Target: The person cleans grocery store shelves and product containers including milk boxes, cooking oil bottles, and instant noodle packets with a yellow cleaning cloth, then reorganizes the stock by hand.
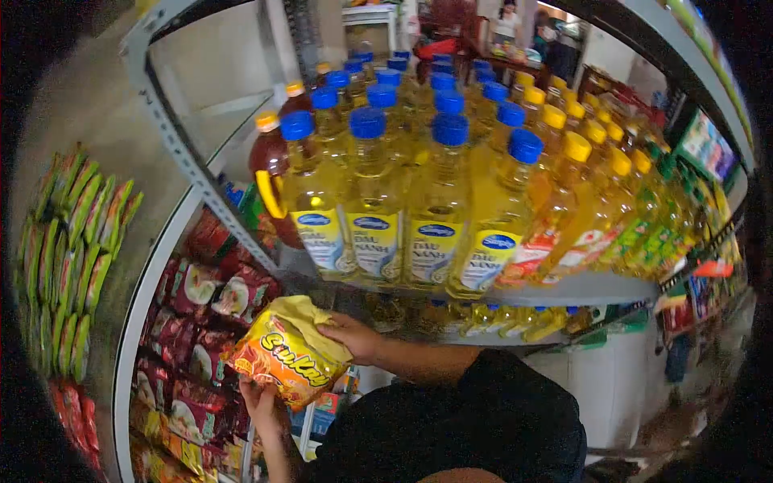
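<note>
An orange and yellow snack bag (pixel 286 358) with large yellow lettering is held up in front of the lower shelf. My left hand (pixel 266 402) grips its lower edge, with the fingers on the front and side. My right hand (pixel 352 336) is closed on a crumpled yellow cloth (pixel 299 315) pressed against the bag's upper part. The cloth covers that part of the bag.
Cooking oil bottles (pixel 435 209) with blue caps stand in rows on a metal shelf (pixel 564 290), beside yellow-capped bottles (pixel 564 193). More bottles sit below. Red noodle packets (pixel 193 346) fill a rack at left; green packets (pixel 76 241) stand further left. People are in the background.
</note>
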Demonstrator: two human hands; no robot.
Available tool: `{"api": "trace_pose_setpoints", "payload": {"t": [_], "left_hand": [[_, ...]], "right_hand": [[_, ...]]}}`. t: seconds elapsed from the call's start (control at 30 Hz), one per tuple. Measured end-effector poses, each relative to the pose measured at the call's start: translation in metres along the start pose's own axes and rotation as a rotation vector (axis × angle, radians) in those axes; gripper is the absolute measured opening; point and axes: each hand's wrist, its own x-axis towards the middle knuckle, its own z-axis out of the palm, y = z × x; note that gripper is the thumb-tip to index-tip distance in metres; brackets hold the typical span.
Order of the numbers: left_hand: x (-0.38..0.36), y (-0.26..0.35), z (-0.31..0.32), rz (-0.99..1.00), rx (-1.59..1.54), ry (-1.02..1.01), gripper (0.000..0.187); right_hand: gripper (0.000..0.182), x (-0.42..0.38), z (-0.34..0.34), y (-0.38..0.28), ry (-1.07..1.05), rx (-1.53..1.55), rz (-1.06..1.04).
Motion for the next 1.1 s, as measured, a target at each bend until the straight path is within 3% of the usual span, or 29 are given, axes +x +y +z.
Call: {"api": "trace_pose_setpoints", "payload": {"t": [0.1, 0.2, 0.23, 0.27, 0.33, 0.4, 0.5, 0.53, 0.57, 0.6, 0.67, 0.7, 0.73, 0.77, 0.83, 0.9, 0.97, 1.07, 1.1], "left_hand": [[-0.006, -0.005, 0.003, -0.096, -0.152, 0.158, 0.05], [-0.018, -0.059, -0.031, -0.283, 0.038, 0.072, 0.049], [-0.026, -0.071, -0.029, -0.34, 0.096, 0.067, 0.049], [-0.031, -0.081, -0.03, -0.397, 0.156, 0.06, 0.05], [-0.023, -0.092, -0.053, -0.225, 0.604, 0.02, 0.056], [-0.008, -0.095, -0.079, -0.039, 1.048, -0.027, 0.064], [0.007, -0.053, -0.043, 0.388, 0.467, -0.118, 0.065], [0.006, -0.04, -0.032, 0.387, 0.218, -0.176, 0.063], [0.005, -0.026, -0.021, 0.379, -0.031, -0.236, 0.06], [-0.002, -0.031, -0.018, 0.301, -0.106, -0.146, 0.058], [-0.015, -0.042, -0.018, 0.145, -0.261, 0.034, 0.053], [-0.014, -0.057, -0.032, 0.161, -0.162, -0.104, 0.054], [-0.008, -0.066, -0.028, 0.131, -0.171, -0.011, 0.056], [-0.002, -0.076, -0.024, 0.102, -0.181, 0.083, 0.058], [-0.015, -0.076, -0.033, 0.089, 0.453, -0.009, 0.059], [-0.026, -0.076, -0.042, 0.056, 1.088, -0.101, 0.06], [-0.035, -0.021, 0.0, -0.175, 1.131, 0.015, 0.059], [-0.03, -0.04, -0.038, 0.069, 0.62, 0.295, 0.054], [-0.029, -0.038, -0.051, 0.099, 0.684, 0.332, 0.053]], "right_hand": [[0.039, -0.006, 0.024, 0.001, -0.115, 0.063, 0.074], [0.039, 0.017, 0.008, 0.048, -0.146, -0.233, -0.087], [0.037, 0.017, 0.022, 0.049, -0.055, -0.125, -0.038], [0.037, 0.015, 0.031, 0.044, -0.034, -0.208, -0.011], [0.036, 0.017, 0.052, 0.021, 0.005, -0.372, 0.036], [0.035, 0.032, 0.03, 0.05, -0.272, -0.6, -0.025], [0.039, 0.005, 0.041, 0.073, -0.376, -0.509, -0.263], [0.039, -0.006, 0.045, 0.052, -0.43, -0.973, -0.378], [0.039, -0.01, 0.05, 0.051, -0.5, -0.964, -0.342], [0.04, -0.011, 0.053, 0.052, -0.57, -0.955, -0.305], [0.041, -0.008, 0.057, 0.049, -0.543, -0.816, -0.573], [0.041, -0.005, 0.059, 0.047, -0.526, -0.74, -0.701], [0.044, 0.004, 0.055, 0.05, -0.434, -0.855, -0.917], [0.044, 0.018, 0.042, 0.054, -0.362, -0.835, -0.813], [0.039, 0.021, 0.055, 0.038, -0.167, -0.633, -0.561], [0.038, 0.023, 0.055, 0.031, -0.206, -0.721, -0.375], [0.036, 0.012, 0.063, 0.024, -0.278, -0.812, -0.25], [0.032, 0.006, 0.063, 0.04, -0.426, -0.877, -0.235], [0.03, 0.014, 0.047, 0.069, -0.483, -0.849, -0.289]]}}
